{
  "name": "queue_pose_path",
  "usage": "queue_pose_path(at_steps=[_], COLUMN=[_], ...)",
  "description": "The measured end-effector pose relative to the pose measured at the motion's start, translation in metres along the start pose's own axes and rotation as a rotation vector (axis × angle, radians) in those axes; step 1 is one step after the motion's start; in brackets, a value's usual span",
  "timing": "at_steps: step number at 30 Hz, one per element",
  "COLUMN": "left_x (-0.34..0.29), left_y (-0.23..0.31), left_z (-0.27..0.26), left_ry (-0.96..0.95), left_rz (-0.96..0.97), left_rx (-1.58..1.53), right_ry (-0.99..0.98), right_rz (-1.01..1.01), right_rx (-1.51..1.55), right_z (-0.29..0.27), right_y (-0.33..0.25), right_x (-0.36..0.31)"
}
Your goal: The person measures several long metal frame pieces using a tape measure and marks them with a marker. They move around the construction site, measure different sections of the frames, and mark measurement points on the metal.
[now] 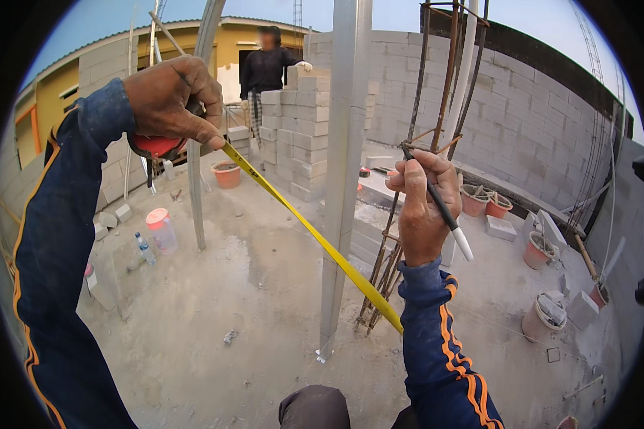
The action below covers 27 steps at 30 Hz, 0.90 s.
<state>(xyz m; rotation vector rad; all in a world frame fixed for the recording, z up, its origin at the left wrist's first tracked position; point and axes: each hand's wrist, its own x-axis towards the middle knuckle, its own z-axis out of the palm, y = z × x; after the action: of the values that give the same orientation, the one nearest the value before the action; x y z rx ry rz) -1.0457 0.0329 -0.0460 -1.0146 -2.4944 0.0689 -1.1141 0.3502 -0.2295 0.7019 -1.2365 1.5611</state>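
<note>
in the head view, the left hand point(175, 100) grasps the red tape measure point(157, 147), high at the left. its yellow blade point(309, 230) slants down across the front of the metal post point(348, 114), and its end is hidden behind the right sleeve point(436, 336). the right hand point(428, 193) pinches a black marker point(442, 205) by the barrel. i judge the case light and hard, the blade thin, springy, easily twisted; best to hold around the case.

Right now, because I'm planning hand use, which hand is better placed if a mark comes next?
Probably the right hand: it holds the black marker, while the left hand holds the red tape measure, its yellow blade drawn out.
</note>
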Motion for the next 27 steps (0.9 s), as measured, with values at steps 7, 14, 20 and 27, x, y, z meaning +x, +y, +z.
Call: queue_pose_path(at_steps=[7,14,20,27], left_x=[-0.093,-0.208,-0.28,-0.278], left_y=[-0.036,-0.054,-0.019,0.067], left_z=[0.043,0.153,0.256,0.352], left_ry=[-0.081,-0.05,-0.151,-0.057], left_rz=[-0.318,-0.576,-0.719,-0.673], left_rx=[-0.373,-0.574,-0.938,-1.394], right_ry=[-0.39,-1.071,-1.295,-1.441], right_rz=[0.087,0.28,0.281,-0.035], right_rx=[-0.433,-0.534,-0.629,-0.559], right_z=[-0.059,-0.098,-0.1,-0.033], right_y=[-0.028,-0.029,-0.034,-0.046], right_x=[-0.042,-0.087,-0.075,-0.053])
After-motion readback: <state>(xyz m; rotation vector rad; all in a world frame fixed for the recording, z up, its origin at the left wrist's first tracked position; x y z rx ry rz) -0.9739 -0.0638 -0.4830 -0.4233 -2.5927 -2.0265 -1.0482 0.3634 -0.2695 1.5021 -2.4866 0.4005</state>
